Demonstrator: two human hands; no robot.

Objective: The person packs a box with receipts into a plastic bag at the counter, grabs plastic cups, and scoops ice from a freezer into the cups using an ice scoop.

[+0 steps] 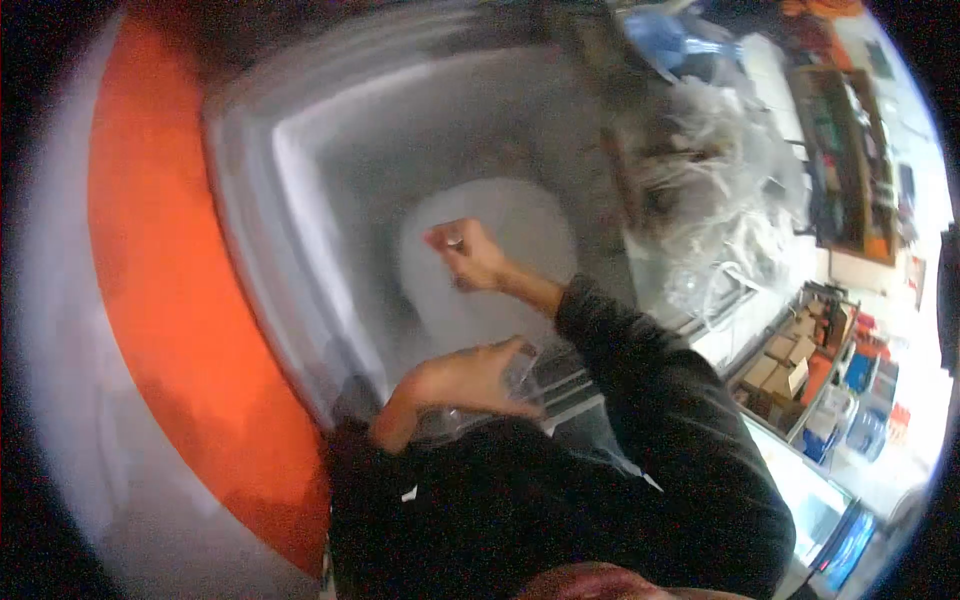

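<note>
My right hand (468,256) is closed, fingers curled together, over a pale round patch (545,225) on a dark grey surface. A small shiny spot shows at its fingers; whether that is a ring or something held, I cannot tell. Nearer my body, my left hand (465,382) has its thumb and fingers curved round a clear plastic thing (520,378). Blur hides that thing's exact kind. More clear plastic shows just below the left hand, close to my dark clothing.
A bright pale edge (315,220) borders the grey surface on the left, with an orange band (150,220) beyond. Crumpled clear plastic (720,190) is heaped at right. Farther right are cardboard boxes (785,365), a wooden shelf (850,165) and a screen (850,550).
</note>
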